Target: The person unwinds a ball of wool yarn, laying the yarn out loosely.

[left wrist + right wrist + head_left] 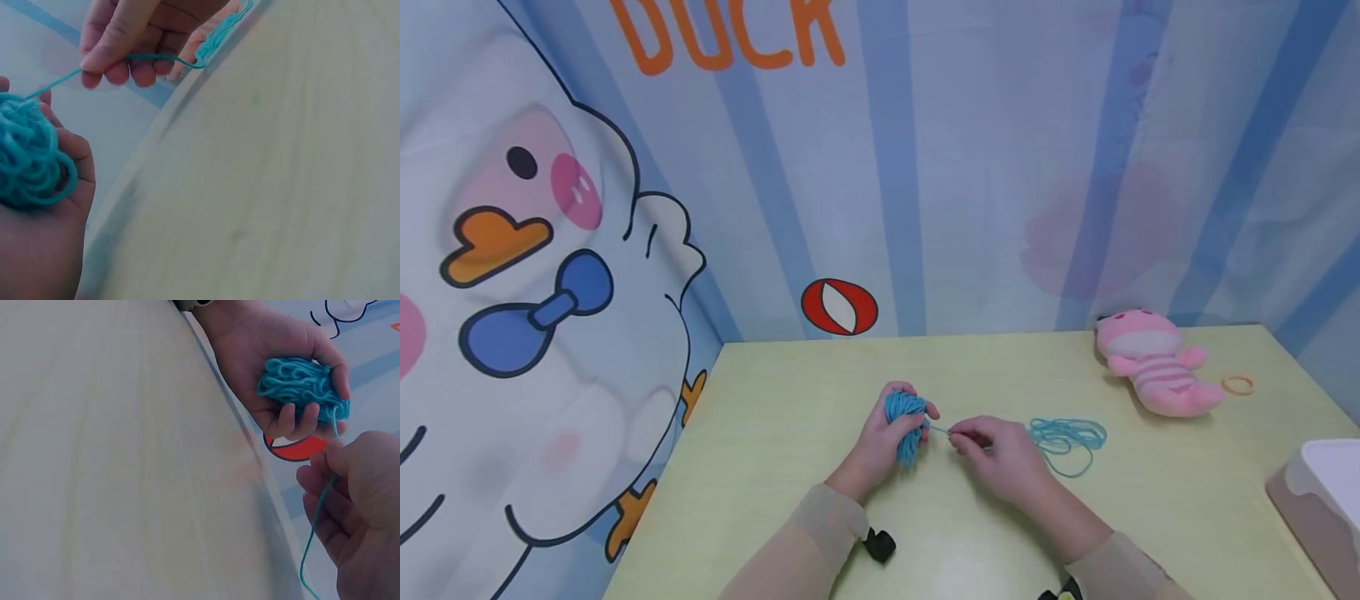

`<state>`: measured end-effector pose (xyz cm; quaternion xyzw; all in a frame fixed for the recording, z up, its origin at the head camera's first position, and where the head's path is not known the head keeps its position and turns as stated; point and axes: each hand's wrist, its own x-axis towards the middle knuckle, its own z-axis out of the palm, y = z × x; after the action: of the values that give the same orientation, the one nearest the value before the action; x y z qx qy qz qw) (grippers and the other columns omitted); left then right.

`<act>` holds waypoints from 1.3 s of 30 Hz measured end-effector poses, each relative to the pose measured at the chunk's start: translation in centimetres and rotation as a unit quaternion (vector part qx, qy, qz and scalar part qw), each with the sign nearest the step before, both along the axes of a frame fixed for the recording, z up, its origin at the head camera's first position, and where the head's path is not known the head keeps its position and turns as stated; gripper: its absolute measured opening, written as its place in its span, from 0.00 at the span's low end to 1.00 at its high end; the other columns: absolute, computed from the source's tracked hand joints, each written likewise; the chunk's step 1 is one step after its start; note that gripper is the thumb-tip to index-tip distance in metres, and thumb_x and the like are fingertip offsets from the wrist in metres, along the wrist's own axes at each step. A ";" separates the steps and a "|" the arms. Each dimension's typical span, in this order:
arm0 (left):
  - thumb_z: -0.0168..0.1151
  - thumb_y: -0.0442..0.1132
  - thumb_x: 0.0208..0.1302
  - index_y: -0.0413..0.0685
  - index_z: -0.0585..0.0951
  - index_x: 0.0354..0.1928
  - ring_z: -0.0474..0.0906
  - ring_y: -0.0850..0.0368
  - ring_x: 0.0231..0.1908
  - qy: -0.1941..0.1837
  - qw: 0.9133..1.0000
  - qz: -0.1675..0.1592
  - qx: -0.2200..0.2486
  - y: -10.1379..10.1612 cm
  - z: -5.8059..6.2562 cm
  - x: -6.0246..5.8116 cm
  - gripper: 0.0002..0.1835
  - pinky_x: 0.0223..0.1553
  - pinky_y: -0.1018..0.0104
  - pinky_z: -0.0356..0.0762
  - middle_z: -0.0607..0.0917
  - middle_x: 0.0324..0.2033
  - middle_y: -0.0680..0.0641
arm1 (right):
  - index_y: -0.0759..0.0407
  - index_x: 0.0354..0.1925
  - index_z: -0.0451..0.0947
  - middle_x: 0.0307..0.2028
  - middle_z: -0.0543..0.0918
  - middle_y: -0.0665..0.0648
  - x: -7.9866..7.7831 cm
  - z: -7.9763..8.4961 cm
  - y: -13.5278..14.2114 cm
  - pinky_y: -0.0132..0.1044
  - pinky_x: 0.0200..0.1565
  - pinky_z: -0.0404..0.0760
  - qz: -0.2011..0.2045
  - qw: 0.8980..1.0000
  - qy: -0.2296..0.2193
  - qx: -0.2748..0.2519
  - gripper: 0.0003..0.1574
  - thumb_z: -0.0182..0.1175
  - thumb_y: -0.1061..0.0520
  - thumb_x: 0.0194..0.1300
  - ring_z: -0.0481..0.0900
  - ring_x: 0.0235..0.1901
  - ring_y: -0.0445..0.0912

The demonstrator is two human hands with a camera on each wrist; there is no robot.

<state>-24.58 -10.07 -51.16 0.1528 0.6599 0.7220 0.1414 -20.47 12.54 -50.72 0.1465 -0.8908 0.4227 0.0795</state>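
Observation:
A bundle of teal yarn [905, 407] is gripped by my left hand [880, 432], its thumb across the front and fingers curled round the back. In the right wrist view the looped yarn bundle [300, 387] fills that palm. My right hand [1004, 454] pinches a single strand [57, 81] between thumb and fingertips, a short way right of the bundle. The strand runs taut from the bundle to the pinch. Beyond it the yarn trails to a loose pile of teal yarn [1067, 435] lying on the table just past the right hand.
A pink striped plush toy [1157, 363] lies at the back right of the pale table [775, 400], beside a small orange ring [1237, 384]. A white-topped box [1318, 492] stands at the right edge. Behind the table hangs a curtain [970, 167] with duck prints.

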 end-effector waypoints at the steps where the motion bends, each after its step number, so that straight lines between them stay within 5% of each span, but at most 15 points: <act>1: 0.56 0.41 0.84 0.54 0.66 0.62 0.82 0.48 0.43 0.000 1.000 0.005 -0.004 0.0 0.0 0.0 0.14 0.52 0.64 0.85 0.86 0.55 0.46 | 0.51 0.50 0.93 0.42 0.95 0.47 0.0 0.0 0.3 0.45 0.54 0.91 -0.006 1.000 -0.003 -0.006 0.08 0.70 0.55 0.77 0.94 0.45 0.44; 5: 0.66 0.47 0.81 0.50 0.70 0.64 0.83 0.50 0.42 -0.002 0.999 0.040 -0.035 0.0 -0.3 -0.2 0.20 0.50 0.64 0.86 0.87 0.54 0.47 | 0.54 0.52 0.91 0.40 0.95 0.48 0.0 0.2 1.8 0.40 0.53 0.90 -0.029 0.999 -0.014 -0.035 0.09 0.68 0.54 0.79 0.93 0.44 0.43; 11: 0.71 0.48 0.77 0.58 0.73 0.71 0.84 0.52 0.50 -0.006 0.993 0.074 -0.088 0.0 -0.4 -0.4 0.26 0.56 0.61 0.86 0.85 0.57 0.46 | 0.59 0.50 0.90 0.36 0.94 0.51 0.4 0.9 4.3 0.27 0.42 0.85 -0.056 0.995 0.031 -0.071 0.08 0.68 0.57 0.78 0.91 0.38 0.42; 20: 0.62 0.40 0.83 0.41 0.67 0.75 0.87 0.54 0.41 -0.013 0.999 0.051 0.001 0.1 -0.5 -0.5 0.27 0.49 0.64 0.91 0.87 0.50 0.44 | 0.63 0.48 0.90 0.35 0.94 0.58 1.0 0.8 7.9 0.20 0.37 0.82 -0.085 0.990 0.070 -0.089 0.07 0.69 0.61 0.77 0.88 0.34 0.32; 26: 0.65 0.41 0.81 0.51 0.73 0.71 0.84 0.54 0.37 -0.005 0.995 0.081 -0.060 0.0 -0.5 -0.5 0.22 0.48 0.65 0.87 0.85 0.41 0.47 | 0.65 0.50 0.89 0.35 0.94 0.60 1.2 0.5 10.0 0.16 0.40 0.80 -0.109 0.989 0.069 -0.077 0.08 0.68 0.61 0.77 0.87 0.33 0.31; 33: 0.66 0.34 0.78 0.50 0.75 0.63 0.87 0.52 0.40 -0.009 0.995 0.086 -0.049 0.0 -0.6 -0.6 0.17 0.53 0.63 0.88 0.83 0.48 0.43 | 0.65 0.52 0.88 0.39 0.94 0.63 1.5 0.6 12.4 0.13 0.41 0.79 -0.137 0.988 0.047 -0.057 0.11 0.66 0.59 0.79 0.85 0.33 0.27; 39: 0.65 0.39 0.80 0.50 0.75 0.57 0.89 0.52 0.48 -0.013 0.997 0.074 -0.022 0.0 -0.6 -0.5 0.11 0.52 0.62 0.92 0.87 0.60 0.40 | 0.64 0.53 0.88 0.39 0.94 0.61 1.4 0.4 14.2 0.16 0.38 0.76 -0.183 0.983 0.030 -0.007 0.13 0.65 0.55 0.80 0.78 0.32 0.23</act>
<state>-25.11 -10.04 -51.76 0.0912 0.6829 0.7179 0.0998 -19.04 26.79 -50.30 -0.0066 -0.8969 0.4025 0.1832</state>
